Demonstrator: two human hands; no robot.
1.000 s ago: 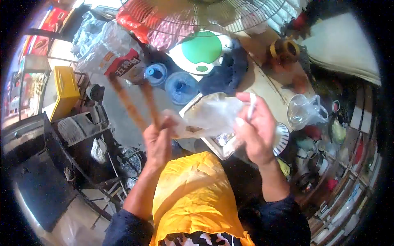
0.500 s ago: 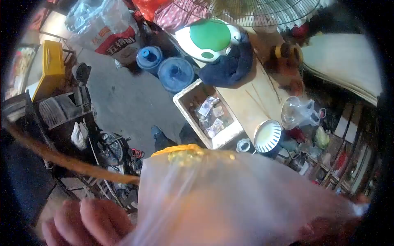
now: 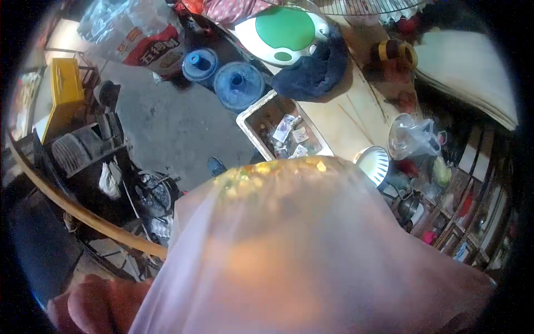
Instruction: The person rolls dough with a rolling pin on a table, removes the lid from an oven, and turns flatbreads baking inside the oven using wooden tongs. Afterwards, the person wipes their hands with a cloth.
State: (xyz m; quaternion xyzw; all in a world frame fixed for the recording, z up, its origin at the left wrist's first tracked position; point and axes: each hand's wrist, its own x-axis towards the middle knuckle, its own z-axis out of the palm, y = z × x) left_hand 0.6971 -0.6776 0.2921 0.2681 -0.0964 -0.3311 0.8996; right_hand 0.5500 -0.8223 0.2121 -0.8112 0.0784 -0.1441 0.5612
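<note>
A translucent plastic bag fills the lower middle, spread wide close to the camera. Small yellow and green pieces show through its far edge. At the lower left, my left hand has its fingers curled at the bag's side, closed on the film. The bag's right side stretches taut toward my right hand, a dim reddish shape mostly hidden by the plastic. A curved tan strip runs from the left up to the bag.
Beyond the bag, a white foam box holds banknotes. Two blue water jugs, a printed sack and a yellow box stand farther off. A striped bowl and dark blue cloth lie on the wooden board.
The bag has risen and spread wider, covering part of the foam box and bowl. The yellow pieces are more spread along its edge. My left hand has shifted slightly down and left.
</note>
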